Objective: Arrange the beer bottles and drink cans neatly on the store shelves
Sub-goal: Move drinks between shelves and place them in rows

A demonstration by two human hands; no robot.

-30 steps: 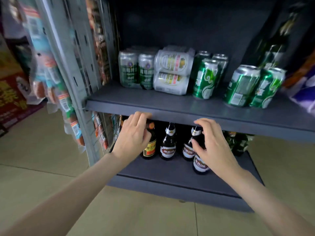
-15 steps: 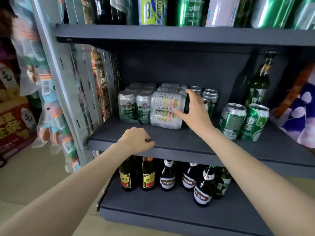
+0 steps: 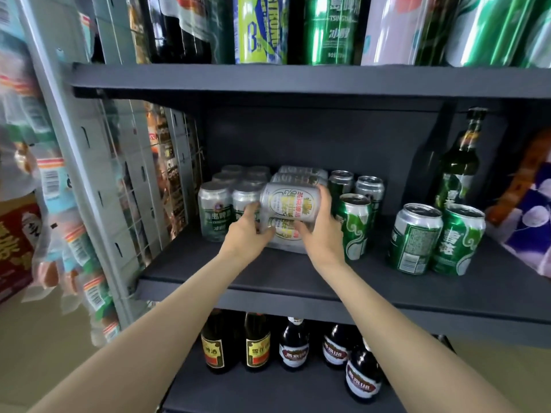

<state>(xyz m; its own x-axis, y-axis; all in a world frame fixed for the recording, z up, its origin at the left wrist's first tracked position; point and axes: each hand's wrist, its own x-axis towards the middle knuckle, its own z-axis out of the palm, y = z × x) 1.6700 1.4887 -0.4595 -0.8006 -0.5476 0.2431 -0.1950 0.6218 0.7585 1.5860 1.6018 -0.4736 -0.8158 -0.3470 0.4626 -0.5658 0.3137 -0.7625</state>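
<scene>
A shrink-wrapped pack of silver cans (image 3: 290, 202) lies on its side on the middle shelf (image 3: 298, 278). My left hand (image 3: 249, 234) grips its left end and my right hand (image 3: 320, 231) grips its right end. To its left stands an upright wrapped pack of silver-green cans (image 3: 216, 211). Loose green cans (image 3: 354, 225) stand just right of my right hand, and two more green cans (image 3: 435, 238) stand farther right. A green bottle (image 3: 459, 165) stands at the back right. Dark beer bottles (image 3: 293, 344) line the bottom shelf.
The top shelf (image 3: 298, 80) carries tall cans and bottles. Hanging snack packets (image 3: 50, 186) cover the grey side panel at the left. A purple and white bag (image 3: 533, 222) sits at the right end of the middle shelf. Tan floor lies below left.
My left hand has left the shelf edge and closed on the left end of the lying can pack. My right hand has wrapped round its right end. The view has moved closer.
</scene>
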